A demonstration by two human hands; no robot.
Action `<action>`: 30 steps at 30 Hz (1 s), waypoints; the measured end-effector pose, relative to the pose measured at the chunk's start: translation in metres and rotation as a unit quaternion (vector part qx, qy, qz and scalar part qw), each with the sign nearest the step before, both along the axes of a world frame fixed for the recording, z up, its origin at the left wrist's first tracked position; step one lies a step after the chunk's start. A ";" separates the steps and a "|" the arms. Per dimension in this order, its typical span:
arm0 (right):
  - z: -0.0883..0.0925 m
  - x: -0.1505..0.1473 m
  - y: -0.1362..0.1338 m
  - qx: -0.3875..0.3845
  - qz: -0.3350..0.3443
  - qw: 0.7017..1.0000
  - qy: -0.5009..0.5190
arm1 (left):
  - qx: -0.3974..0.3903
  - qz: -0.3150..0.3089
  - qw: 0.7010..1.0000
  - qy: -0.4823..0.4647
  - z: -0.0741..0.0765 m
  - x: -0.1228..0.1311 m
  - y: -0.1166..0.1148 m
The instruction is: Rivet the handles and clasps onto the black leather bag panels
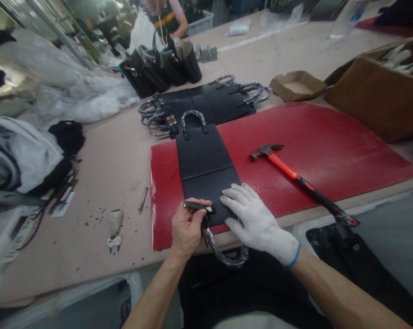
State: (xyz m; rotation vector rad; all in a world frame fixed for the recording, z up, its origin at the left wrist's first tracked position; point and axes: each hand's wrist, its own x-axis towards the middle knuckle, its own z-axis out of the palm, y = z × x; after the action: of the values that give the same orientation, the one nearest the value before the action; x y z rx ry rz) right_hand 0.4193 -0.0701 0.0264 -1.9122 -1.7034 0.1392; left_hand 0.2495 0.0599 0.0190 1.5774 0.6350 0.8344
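A black bag panel [208, 160] lies across the red mat, with a plastic-wrapped handle [193, 114] at its far end and another wrapped handle [229, 260] hanging at the near edge. My bare left hand [187, 226] pinches a short black strap [194, 205] with a shiny metal-looking end, over the panel's near left corner. Fingers spread, my right hand [250, 214] in a white knit glove rests on the panel's near right part. A claw hammer [295, 176] with an orange and black grip lies to the right, its handle end past the mat's edge.
Beneath the work is a red mat [329, 151]. Stacked black panels [206, 100] and standing black bags [161, 68] are behind it. On the left lie a metal punch [143, 200] and a taped two-pronged tool [115, 230]. Cardboard boxes [378, 91] stand right; a person [168, 20] sits opposite.
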 end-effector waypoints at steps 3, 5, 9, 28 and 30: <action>0.000 0.001 -0.001 -0.001 0.002 1.000 0.003 | 0.014 0.007 1.000 0.005 -0.003 -0.002 -0.003; 0.000 0.001 -0.001 0.001 0.002 1.000 0.005 | 0.017 0.009 1.000 0.006 -0.005 -0.002 -0.003; 0.000 0.001 -0.001 0.005 -0.001 1.000 0.005 | 0.021 0.016 1.000 -0.002 -0.006 -0.001 -0.003; 0.000 0.000 -0.001 -0.001 0.003 1.000 0.004 | 0.050 0.009 0.998 0.032 -0.010 -0.002 -0.004; 0.000 0.000 -0.001 -0.001 0.004 1.000 0.001 | 0.088 0.004 0.995 0.052 -0.012 -0.002 -0.004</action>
State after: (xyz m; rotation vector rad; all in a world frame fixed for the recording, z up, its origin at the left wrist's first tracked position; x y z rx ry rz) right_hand 0.4195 -0.0713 0.0266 -1.9070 -1.7095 0.1460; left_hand 0.2478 0.0559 0.0069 1.7872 0.6570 0.8372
